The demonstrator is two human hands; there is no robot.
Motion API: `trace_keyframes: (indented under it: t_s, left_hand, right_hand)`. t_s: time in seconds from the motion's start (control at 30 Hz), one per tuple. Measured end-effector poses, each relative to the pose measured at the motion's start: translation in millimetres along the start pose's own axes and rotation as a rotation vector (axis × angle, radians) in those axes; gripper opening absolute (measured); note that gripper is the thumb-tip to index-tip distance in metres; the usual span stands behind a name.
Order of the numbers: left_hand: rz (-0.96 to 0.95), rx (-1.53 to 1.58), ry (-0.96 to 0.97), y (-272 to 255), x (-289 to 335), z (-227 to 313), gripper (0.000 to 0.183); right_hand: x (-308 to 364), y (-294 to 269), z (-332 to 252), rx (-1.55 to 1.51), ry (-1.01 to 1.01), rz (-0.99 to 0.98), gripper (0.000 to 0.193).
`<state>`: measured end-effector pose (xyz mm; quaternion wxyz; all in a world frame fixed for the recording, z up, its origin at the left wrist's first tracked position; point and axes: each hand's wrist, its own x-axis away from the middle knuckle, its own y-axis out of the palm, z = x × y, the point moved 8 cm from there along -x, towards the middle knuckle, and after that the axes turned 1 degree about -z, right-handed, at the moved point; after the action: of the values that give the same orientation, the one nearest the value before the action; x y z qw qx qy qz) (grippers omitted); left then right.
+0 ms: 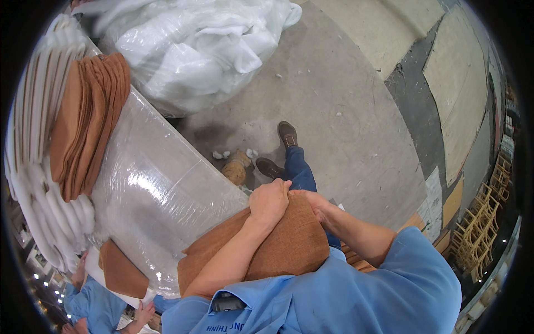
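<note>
Shirt (361, 300), left hand (270, 200) and right hand (311, 204) pinching brown fabric (295, 239), long axis crosswise, held edge forward

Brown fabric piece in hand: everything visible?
The brown, woven-looking fabric piece is broad, rounded at its right corner, folded or layered at left. It spans the picture's lower middle, overlapping the clear-plastic-covered table in view. The bare left hand grips its far edge, forearm crossing it; the bare right hand touches that edge, grip partly hidden. Underside hidden.

An upholstery workshop, shown by stacked wooden frames (483, 222), white wadding (194, 50) and brown fabric (295, 239).
</note>
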<state>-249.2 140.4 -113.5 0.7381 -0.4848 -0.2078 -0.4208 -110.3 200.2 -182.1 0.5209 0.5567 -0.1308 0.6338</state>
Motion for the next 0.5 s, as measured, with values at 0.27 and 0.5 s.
trace_keyframes:
  t_s: [0.27, 0.5]
  left_hand:
    - [0.062, 0.024, 0.151, -17, 7, 5, 0.038]
    - [-0.009, -0.259, 0.335, -28, 16, 18, 0.035]
  right_hand:
    - [-6, 13, 2, 0.032, -0.086, -0.174, 0.018]
    - [-2, 17, 5, -0.005, -0.177, -0.255, 0.020]
